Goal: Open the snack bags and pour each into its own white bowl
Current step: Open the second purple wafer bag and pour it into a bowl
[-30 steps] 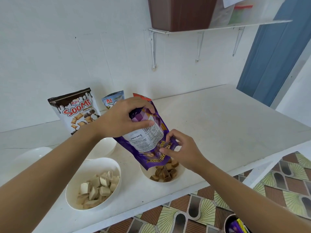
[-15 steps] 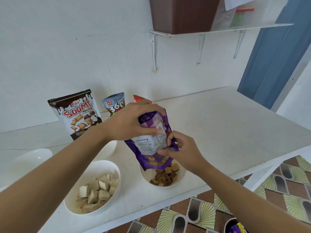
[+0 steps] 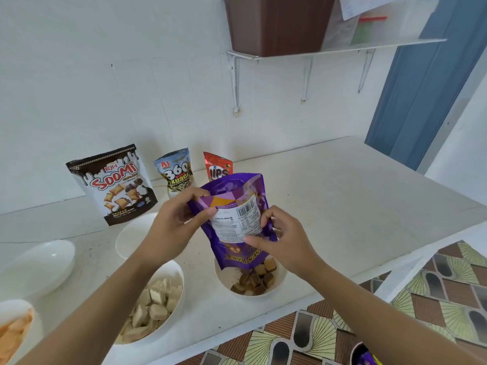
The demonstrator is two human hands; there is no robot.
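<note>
We note the purple bag held inverted, its lower end over a white bowl of brown pieces on the worktop, near its front edge. Left grip curled round the bag's left edge; right grip pinches its right side, thumb across the label.

Bright, even daylight, soft shadows; wide-angle bending and slight blur at edges.

Both forearms reach forward, converging at centre. Left hand pinches the purple bag at its left edge, thumb on front. Right hand grips its right edge, fingers curled.
</note>
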